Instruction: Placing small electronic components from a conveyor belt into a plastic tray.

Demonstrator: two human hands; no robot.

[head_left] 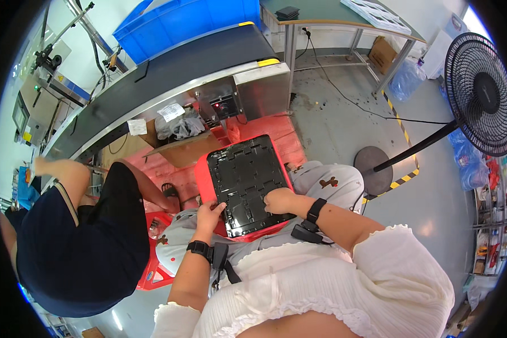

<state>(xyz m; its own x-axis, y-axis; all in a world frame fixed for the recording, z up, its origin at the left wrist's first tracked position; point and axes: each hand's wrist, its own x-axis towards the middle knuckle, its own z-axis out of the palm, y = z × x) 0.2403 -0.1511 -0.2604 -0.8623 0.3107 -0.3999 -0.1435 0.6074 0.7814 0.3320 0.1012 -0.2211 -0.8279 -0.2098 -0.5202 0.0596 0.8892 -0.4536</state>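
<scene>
A glossy black plastic tray (248, 163) with moulded recesses lies on a red plastic stool or bin (203, 181) between my knees. At its near left edge, my left hand (209, 215) pinches the rim with thumb and fingers. My right hand (280, 201) rests over the tray's right side, its fingers curled down toward a recess. What those fingers hold, if anything, is hidden beneath them. Both wrists wear black straps with small boxes.
A conveyor (197, 62) runs ahead, bearing a blue crate (188, 28). Under it stands an open cardboard box (188, 149) with grey bags. A co-worker (84, 242) sits close on my left. A black fan (481, 93) stands right, its cable crossing the floor. A green-topped table (327, 12) is beyond.
</scene>
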